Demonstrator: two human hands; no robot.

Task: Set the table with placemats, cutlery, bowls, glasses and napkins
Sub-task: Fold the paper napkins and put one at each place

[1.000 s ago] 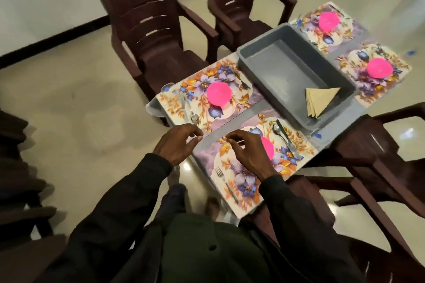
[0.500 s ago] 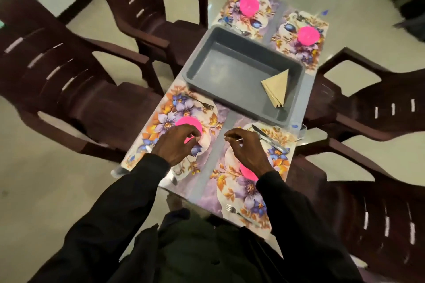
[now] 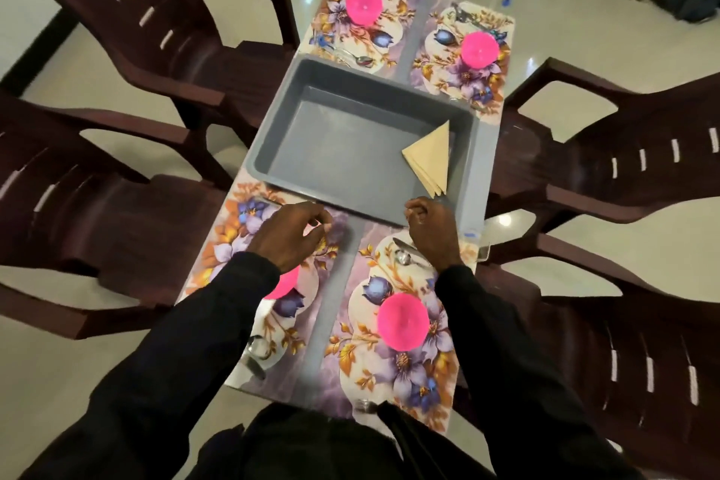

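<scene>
We're looking straight down on the counter, and both hands are hovering at the near edge of the grey tray sitting in the middle. The left hand is hanging over the near-left placemat with its fingers loosely curled and nothing showing in its grasp, so it's looking released. The right hand is sitting right at the tray's near rim, fingers curled in tight, and I cannot tell whether it's gripping the rim or just clenched beside it. Inside the tray, the folded beige napkins are lying stacked against the right wall, just beyond that right hand. Four floral placemats are lying at the corners: the near-right placemat is carrying a pink bowl in its middle and a spoon close under the right wrist, while the near-left bowl is peeking out, half covered by the black sleeve. At the top of the frame, the far-left placemat and far-right placemat are each showing a pink bowl too, the far-left bowl and the far-right bowl. Dark brown chairs are standing along both long sides of the counter.
</scene>
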